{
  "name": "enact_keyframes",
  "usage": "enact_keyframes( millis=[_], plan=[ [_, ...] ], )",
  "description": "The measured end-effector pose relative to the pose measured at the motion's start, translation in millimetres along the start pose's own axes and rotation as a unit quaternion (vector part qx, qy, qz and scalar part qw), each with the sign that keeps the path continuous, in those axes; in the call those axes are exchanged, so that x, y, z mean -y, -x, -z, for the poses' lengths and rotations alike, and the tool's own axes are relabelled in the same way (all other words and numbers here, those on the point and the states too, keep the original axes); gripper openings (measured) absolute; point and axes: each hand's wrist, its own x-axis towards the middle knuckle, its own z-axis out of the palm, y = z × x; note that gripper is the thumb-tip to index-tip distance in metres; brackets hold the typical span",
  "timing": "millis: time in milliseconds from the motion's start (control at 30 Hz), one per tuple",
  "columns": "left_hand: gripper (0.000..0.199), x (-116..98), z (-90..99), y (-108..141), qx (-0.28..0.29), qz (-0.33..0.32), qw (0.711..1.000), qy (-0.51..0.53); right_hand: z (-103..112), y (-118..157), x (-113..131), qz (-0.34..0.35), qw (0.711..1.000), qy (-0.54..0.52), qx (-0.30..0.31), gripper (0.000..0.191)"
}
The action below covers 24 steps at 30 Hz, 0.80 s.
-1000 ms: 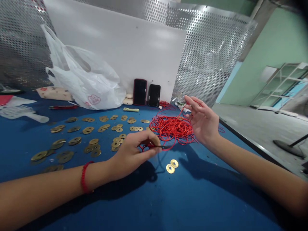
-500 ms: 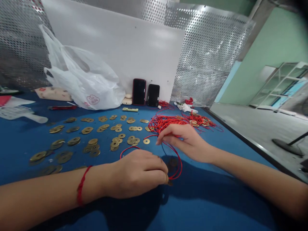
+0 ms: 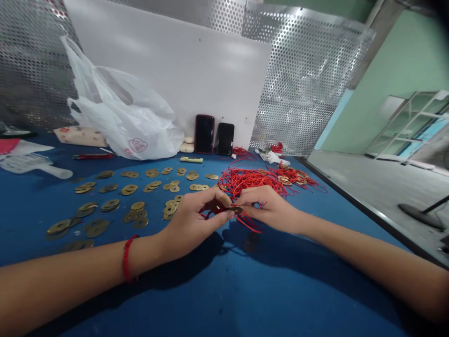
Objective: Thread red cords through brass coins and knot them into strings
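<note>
My left hand (image 3: 201, 217) is closed, its thumb and fingers pinching a brass coin (image 3: 237, 210) with a hole in it. Close against it, my right hand (image 3: 268, 208) is also closed, its fingertips pinching a red cord (image 3: 250, 223) at the coin. Loose cord hangs below the fingers; whether it runs through the hole I cannot tell. Just behind my hands lies a heap of red cords (image 3: 245, 180). Small groups of brass coins (image 3: 136, 215) are spread in rows over the blue table to the left.
A white plastic bag (image 3: 129, 117) stands at the back left, beside two dark phones (image 3: 204, 134) leaning on a white board (image 3: 168, 61). A lighter-shaped pale object (image 3: 191, 160) lies before them. A clear plastic scoop (image 3: 35, 164) is at far left. The table's edge (image 3: 354, 199) runs along the right.
Both hands have come together. My left hand has risen and turned, bringing the coin and cord up to my right fingertips. The wide cord loop has drawn in near the hands.
</note>
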Motion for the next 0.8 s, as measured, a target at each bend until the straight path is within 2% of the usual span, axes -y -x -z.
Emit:
enact_keyframes(
  millis=[100, 233, 400, 800],
  plan=[
    [0.006, 1.6, -0.9, -2.8, 0.003, 0.035, 0.999, 0.03, -14.4, 3.8, -0.3, 0.028, 0.997, 0.064, -0.038, 0.024],
    [0.007, 1.2, -1.3, -6.2, 0.013, 0.065, 0.996, 0.059, -23.1, 7.3, -8.0, 0.042, 0.995, 0.065, -0.071, 0.025],
    [0.012, 2.6, -0.5, -9.4, 0.004, 0.099, 0.989, 0.106, -23.4, 7.4, -11.8, 0.005, 0.995, 0.07, -0.073, 0.026],
    [0.013, 4.1, 0.9, -9.4, 0.01, 0.12, 0.984, 0.13, -23.3, 7.0, -11.7, -0.026, 0.997, 0.058, -0.051, 0.029]
  ],
)
